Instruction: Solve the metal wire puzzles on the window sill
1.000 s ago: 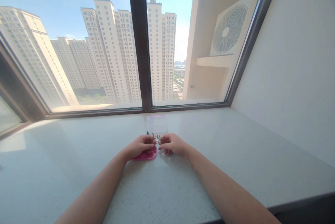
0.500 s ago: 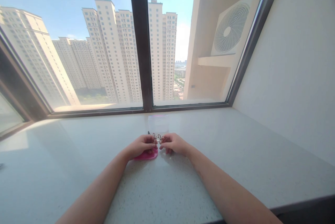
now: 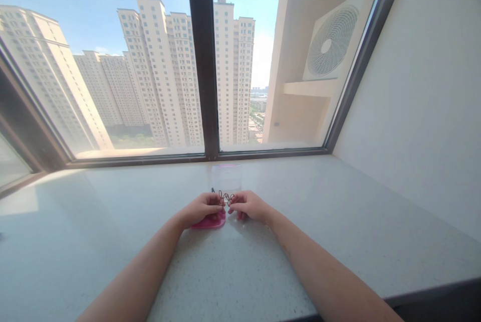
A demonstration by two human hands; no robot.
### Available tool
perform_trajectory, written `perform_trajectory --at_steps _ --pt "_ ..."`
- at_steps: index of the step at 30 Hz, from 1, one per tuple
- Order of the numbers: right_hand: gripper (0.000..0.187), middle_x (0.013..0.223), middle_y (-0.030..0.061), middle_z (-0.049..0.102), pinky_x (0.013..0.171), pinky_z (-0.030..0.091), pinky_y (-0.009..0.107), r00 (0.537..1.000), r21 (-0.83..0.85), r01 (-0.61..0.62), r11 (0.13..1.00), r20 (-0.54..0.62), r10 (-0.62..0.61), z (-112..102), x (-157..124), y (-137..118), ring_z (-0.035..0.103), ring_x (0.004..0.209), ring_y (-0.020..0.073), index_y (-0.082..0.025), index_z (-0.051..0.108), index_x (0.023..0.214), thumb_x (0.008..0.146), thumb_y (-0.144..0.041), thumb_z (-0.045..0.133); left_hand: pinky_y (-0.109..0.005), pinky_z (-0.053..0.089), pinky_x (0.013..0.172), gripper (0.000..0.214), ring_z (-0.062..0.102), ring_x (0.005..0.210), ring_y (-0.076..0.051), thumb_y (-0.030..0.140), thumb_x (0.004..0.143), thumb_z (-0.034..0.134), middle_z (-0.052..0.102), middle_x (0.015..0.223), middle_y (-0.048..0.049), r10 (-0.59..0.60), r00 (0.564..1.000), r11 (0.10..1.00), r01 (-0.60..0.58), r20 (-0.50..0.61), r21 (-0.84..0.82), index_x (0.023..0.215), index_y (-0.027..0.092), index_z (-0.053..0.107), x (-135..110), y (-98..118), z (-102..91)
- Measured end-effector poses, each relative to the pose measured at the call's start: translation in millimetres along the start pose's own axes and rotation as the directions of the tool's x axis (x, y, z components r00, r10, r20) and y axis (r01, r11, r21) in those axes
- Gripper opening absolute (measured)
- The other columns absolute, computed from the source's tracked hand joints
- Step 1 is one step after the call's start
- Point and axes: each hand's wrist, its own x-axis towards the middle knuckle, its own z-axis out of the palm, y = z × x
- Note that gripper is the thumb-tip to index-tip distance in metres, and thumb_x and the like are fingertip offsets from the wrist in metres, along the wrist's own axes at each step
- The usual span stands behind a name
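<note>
Nearest, two bare forearms reach across a pale, dark-speckled stone-like sill [image 3: 225, 272]. Partly under the left hand [image 3: 205, 207] lies a flat, glossy pink piece with a rounded edge [image 3: 209, 223]. The left hand's thumb and fingers are pinched together on one side of a thin, reddish-brown looped cord [image 3: 226, 195]; the right hand [image 3: 247, 206] is clamped the same way on the other side.

The cord sits between the two sets of fingertips, just above the sill — slender and bent into several open, rounded loops side by side, the leftmost rising highest. How the strands cross is too small to tell. A narrow dark tip [image 3: 213, 190] sticks up just beyond the left hand.

Behind the loops lies a clear plastic bag with a pinkish strip along its far edge [image 3: 226, 176], near the dark brown window frame [image 3: 209, 86]. Beyond the glass — tall cream apartment towers [image 3: 154, 61] and, on the right, a white air-conditioner unit with a round fan grille [image 3: 332, 43].
</note>
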Motion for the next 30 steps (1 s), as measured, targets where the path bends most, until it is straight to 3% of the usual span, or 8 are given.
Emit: perform_trajectory --at_steps 30 --pt "0.02 0.074 0.0067 0.066 0.043 0.04 0.019 1.0 0.012 -0.015 1.0 -0.011 0.015 0.5 -1.4 -2.7 0.055 0.046 0.0088 -0.011 0.059 0.076 0.07 -0.029 0.064 -0.026 0.045 0.06 0.027 0.059 0.059 -0.012 0.032 0.069 0.068 0.066 0.079 -0.0054 -0.03 1.0 0.999 0.03 -0.006 -0.038 0.087 0.013 0.06 0.4 0.0 0.3"
